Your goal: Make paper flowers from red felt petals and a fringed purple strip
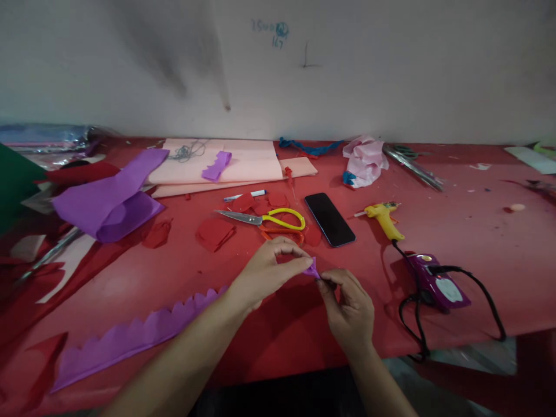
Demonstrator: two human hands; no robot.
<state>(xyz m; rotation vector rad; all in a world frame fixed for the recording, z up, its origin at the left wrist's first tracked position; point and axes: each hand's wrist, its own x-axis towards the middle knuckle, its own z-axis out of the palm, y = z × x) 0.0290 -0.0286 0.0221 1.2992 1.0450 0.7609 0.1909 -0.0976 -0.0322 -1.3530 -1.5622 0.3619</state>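
Observation:
A small gathered piece of purple crepe paper (311, 269) is held above the red table, close to its front edge. My left hand (273, 267) pinches it from above between thumb and fingers. Its lower end sits between the thumb and fingertips of my right hand (351, 307). A long purple strip with a scalloped edge (143, 335) lies at the left and runs behind my left forearm; whether it joins the held piece is hidden. Just beyond my hands are scissors with yellow and orange handles (283, 218) and a dark phone (330, 220).
A yellow glue gun (383, 219) is cabled to a purple power socket (438, 284) on the right. Red paper pieces (215, 233) lie near the scissors. Purple paper (104, 202) and pink sheets (252, 159) lie farther back. A white wall (369, 69) bounds the table.

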